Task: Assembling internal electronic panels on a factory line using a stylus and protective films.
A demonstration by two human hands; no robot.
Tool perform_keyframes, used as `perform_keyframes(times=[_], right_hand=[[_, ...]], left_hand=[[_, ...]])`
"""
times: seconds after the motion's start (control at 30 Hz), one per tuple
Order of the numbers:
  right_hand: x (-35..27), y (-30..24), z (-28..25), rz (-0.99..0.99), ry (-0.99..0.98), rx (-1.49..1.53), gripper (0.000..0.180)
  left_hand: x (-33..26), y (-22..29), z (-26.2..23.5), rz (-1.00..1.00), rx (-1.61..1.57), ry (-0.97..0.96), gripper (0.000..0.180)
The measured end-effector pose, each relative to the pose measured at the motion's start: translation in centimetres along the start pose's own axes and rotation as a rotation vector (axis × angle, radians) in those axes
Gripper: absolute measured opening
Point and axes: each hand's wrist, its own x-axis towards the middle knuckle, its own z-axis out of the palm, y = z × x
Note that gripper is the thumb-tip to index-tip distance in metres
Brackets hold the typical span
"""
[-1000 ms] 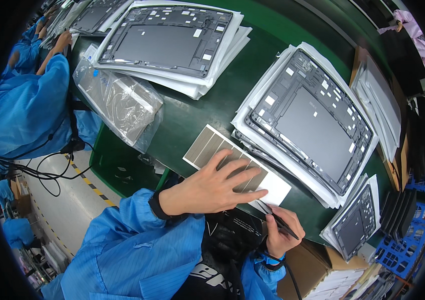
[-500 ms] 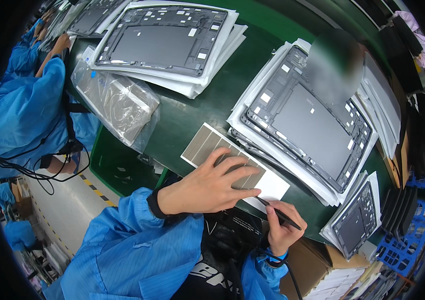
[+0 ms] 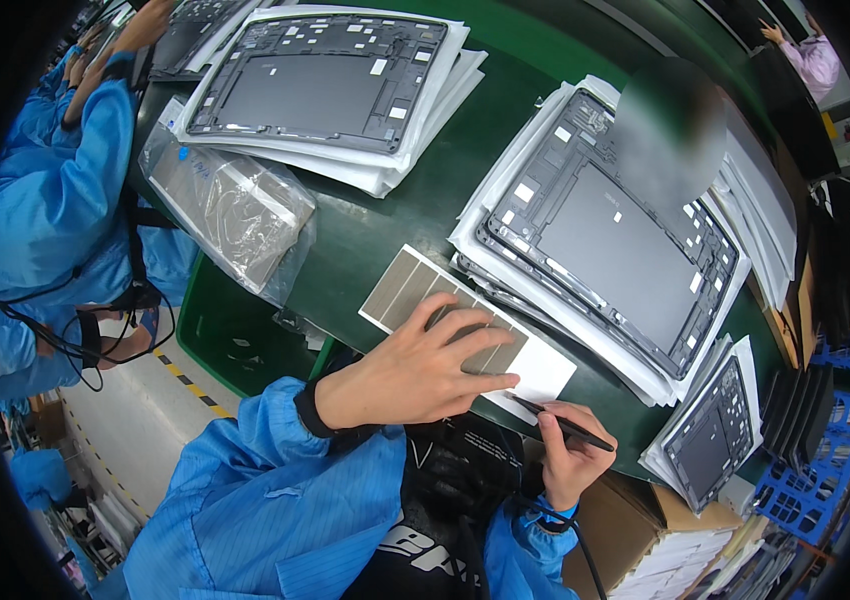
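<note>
A white backing sheet with grey-brown adhesive strips [image 3: 400, 285] lies on the green table before me. Over the strips my left hand [image 3: 410, 370] rests with its fingers spread, pressing the sheet down. Its right end is bare white backing [image 3: 548, 372]. My right hand [image 3: 570, 462] grips black tweezers [image 3: 577, 430] between thumb and fingers. Their tips point left at the sheet's near edge, close to my left thumb; whether they hold anything is too small to tell. Just beyond the sheet, a dark grey tablet housing [image 3: 610, 265] lies on layered white wrapping.
Another grey housing [image 3: 305, 100] tops a stack at the far left. Beside it is a clear plastic bag of strip sheets [image 3: 235, 205]. A smaller housing [image 3: 713, 440] stands at the right. Below are a green bin [image 3: 230, 335] and a cardboard box [image 3: 610, 530]. A co-worker's blue sleeve [image 3: 95, 150] is at left.
My right hand and the tweezers have shifted slightly right, their tips drawing a little away from my left thumb. My left hand stays on the sheet. The co-worker's arm at left has risen.
</note>
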Motion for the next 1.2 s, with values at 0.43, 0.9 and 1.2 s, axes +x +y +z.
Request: perform_keyframes(times=[0.43, 0.9, 1.2], right_hand=[[12.1, -5.3, -10.8, -0.308, 0.464, -0.015, 0.013], [19.7, -1.0, -11.4, -0.281, 0.399, -0.213, 0.015], [20.0, -0.9, -11.4, -0.267, 0.390, -0.237, 0.016]], left_hand=[[10.0, 4.6, -6.4, 0.389, 0.184, 0.007, 0.050], [25.2, -1.2, -2.3, 0.442, 0.341, -0.042, 0.051], [25.9, -1.8, -1.9, 0.452, 0.287, -0.057, 0.049]])
